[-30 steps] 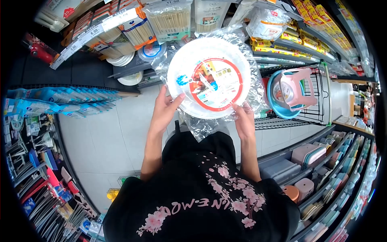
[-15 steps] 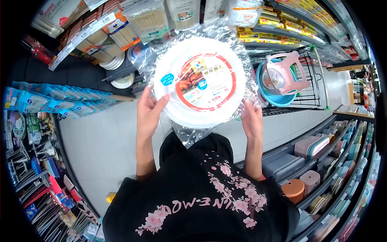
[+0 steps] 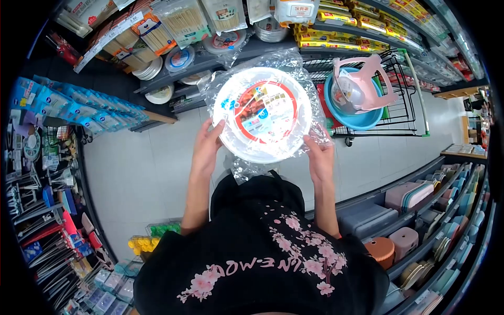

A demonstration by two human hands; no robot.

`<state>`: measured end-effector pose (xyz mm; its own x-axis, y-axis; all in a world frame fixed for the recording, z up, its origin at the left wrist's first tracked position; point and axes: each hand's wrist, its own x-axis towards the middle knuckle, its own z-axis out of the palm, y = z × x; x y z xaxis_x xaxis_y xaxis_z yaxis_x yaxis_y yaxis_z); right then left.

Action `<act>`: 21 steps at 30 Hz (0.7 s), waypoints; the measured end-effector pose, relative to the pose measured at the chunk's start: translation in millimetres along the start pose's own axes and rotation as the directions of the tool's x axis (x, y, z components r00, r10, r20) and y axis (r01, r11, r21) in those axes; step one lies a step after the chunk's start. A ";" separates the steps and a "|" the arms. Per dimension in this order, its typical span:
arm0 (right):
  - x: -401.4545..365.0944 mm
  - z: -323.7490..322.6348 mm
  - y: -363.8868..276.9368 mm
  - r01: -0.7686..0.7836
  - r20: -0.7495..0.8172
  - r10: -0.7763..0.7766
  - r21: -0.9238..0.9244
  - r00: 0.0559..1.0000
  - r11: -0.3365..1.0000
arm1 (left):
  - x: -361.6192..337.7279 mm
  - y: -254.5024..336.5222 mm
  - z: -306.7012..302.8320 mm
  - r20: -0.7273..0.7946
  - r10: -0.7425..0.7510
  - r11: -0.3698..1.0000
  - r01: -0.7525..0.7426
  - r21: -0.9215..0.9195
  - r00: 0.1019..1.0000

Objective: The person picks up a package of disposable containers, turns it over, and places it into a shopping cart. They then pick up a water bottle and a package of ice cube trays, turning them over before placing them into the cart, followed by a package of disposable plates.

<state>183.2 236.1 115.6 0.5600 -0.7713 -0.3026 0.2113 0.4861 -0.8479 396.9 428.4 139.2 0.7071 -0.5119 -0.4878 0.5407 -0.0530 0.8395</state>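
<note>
A round white plate pack (image 3: 262,114) in crinkled clear plastic wrap is held up in front of my body. Its label has a red ring, a food picture and a blue badge. My left hand (image 3: 208,149) grips the left edge of the pack, thumb on the front. On the right edge, my right hand (image 3: 319,157) pinches the wrap and rim between thumb and fingers. The fingers behind the pack are partly hidden.
A wire cart (image 3: 412,113) at the right holds a blue basin (image 3: 353,126) and a pink stool (image 3: 374,86). Shelves (image 3: 252,50) with skewers and plates stand ahead. Boxes and tubs fill the right shelf (image 3: 399,226); blue packets (image 3: 79,107) hang at the left.
The plate pack and both hands are slightly lower and appear smaller. The view has shifted, showing more of the shelf behind the pack and yellow and green items at the lower left.
</note>
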 end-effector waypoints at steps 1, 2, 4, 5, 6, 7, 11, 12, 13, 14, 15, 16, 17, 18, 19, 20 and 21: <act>-1.7 -1.0 -2.0 0.017 0.000 -0.017 -0.011 1.000 1.000 | -6.9 -0.5 6.7 -0.022 0.002 1.000 -0.002 0.021 1.000; -3.5 -2.5 -4.2 0.027 0.005 -0.027 -0.025 1.000 0.999 | -11.3 -5.5 10.3 -0.036 -0.002 1.000 0.003 0.015 0.999; -8.3 -2.3 -6.8 0.045 0.006 -0.044 -0.037 0.999 0.998 | -17.8 -11.6 10.0 0.001 0.076 0.997 -0.076 0.007 0.997; -10.1 -2.1 -9.9 0.052 0.010 -0.052 -0.042 0.999 0.998 | -21.9 -12.5 8.5 0.009 0.073 0.997 -0.073 0.004 0.997; -9.2 -2.2 -12.6 0.069 0.021 -0.068 -0.046 0.997 0.997 | -25.2 -13.1 7.2 -0.005 0.082 0.997 -0.082 0.003 0.997; -8.6 -5.1 -12.6 0.056 0.040 -0.053 -0.069 0.998 0.996 | -27.3 -12.8 5.5 -0.005 0.081 0.996 -0.081 0.043 0.997; -10.4 -2.1 -11.9 0.044 0.046 -0.044 -0.013 0.998 0.999 | -44.7 -0.8 12.6 0.012 0.199 0.977 -0.199 0.076 0.980; -10.5 -0.8 -11.5 0.040 0.033 -0.040 0.015 0.999 0.999 | -44.4 -1.9 12.4 0.009 0.204 0.976 -0.204 0.076 0.979; -10.8 -0.2 -11.6 0.037 0.015 -0.037 0.042 0.999 0.998 | -42.6 -4.1 12.0 0.025 0.270 0.957 -0.271 0.103 0.963; -9.0 -1.0 -9.4 0.041 0.013 -0.042 0.044 0.999 0.998 | -41.1 -4.7 12.1 0.047 0.334 0.933 -0.337 0.128 0.941; -6.4 -1.5 -6.3 0.048 0.003 -0.048 0.057 0.999 0.997 | -41.5 -2.2 13.5 0.056 0.337 0.931 -0.341 0.128 0.940; -4.4 -2.2 -5.5 0.057 -0.011 -0.056 0.069 0.998 0.996 | -42.3 2.0 16.2 0.065 0.385 0.909 -0.390 0.144 0.921; -3.0 -3.6 -6.5 0.071 -0.020 -0.069 0.070 0.997 0.995 | -42.0 5.3 20.2 0.077 0.432 0.885 -0.439 0.155 0.899; -2.9 -2.8 -9.2 0.079 -0.013 -0.078 0.054 0.997 0.995 | -40.7 7.7 23.3 0.091 0.432 0.885 -0.441 0.149 0.897; -3.3 -2.4 -11.0 0.083 -0.006 -0.083 0.037 0.997 0.996 | -39.9 10.0 23.8 0.100 0.449 0.878 -0.459 0.137 0.888; -2.7 -2.3 -12.2 0.091 -0.016 -0.090 0.036 0.996 0.995 | -39.3 12.8 24.1 0.108 0.466 0.870 -0.477 0.126 0.878; -1.7 -1.7 -12.8 0.107 -0.005 -0.107 0.045 0.994 0.993 | -39.1 15.4 24.9 0.118 0.465 0.870 -0.478 0.123 0.877</act>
<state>178.2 230.4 126.2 0.5300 -0.8209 -0.2128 0.3054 0.4189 -0.8552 366.3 426.2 177.1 0.8183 -0.5747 -0.0095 0.0769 0.0931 0.9927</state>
